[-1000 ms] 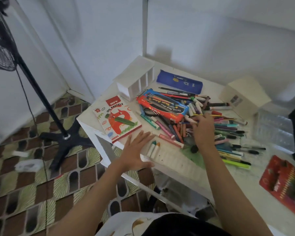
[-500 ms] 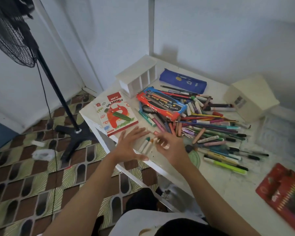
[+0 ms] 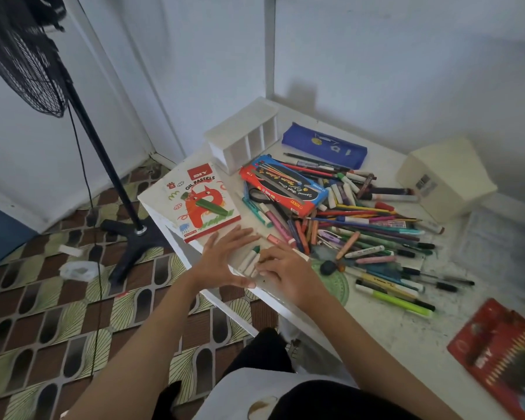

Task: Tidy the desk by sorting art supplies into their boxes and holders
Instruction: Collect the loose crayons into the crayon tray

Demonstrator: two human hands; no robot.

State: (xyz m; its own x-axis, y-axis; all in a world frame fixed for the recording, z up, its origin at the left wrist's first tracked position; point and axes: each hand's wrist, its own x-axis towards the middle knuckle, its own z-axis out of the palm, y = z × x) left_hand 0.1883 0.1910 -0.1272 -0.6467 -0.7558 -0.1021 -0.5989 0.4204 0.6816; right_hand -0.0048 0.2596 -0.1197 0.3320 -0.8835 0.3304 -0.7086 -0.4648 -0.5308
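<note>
- Head view: the left hand [image 3: 222, 262] lies flat at the near edge of the desk [image 3: 391, 331]. Its fingers are straight and spread and hold nothing, and the fingertips are near the oil pastel box [image 3: 205, 204].
- The right hand [image 3: 285, 275] is just beside it, with the fingers bent down onto a short row of pastel sticks [image 3: 249, 260]. The fingers cover the sticks, so I cannot tell if they pinch one or only press on it.
- These sticks lie side by side between the two hands, close to the desk edge.
- I judge the sticks to be light, short and waxy. Too much squeeze may snap or smear them, so it is better to take one at the middle of its wrap. They are round and may roll off the edge.
- The pile of pens and pencils [image 3: 370, 237] is behind the right hand, with many crossing one another. They look stiff and light, and are best lifted one at a time by the barrel, because pulling one will move its neighbours.
- A pencil box [image 3: 281, 189] rests on the pile, and the white holder [image 3: 243, 137] lies on its side beyond it.
</note>
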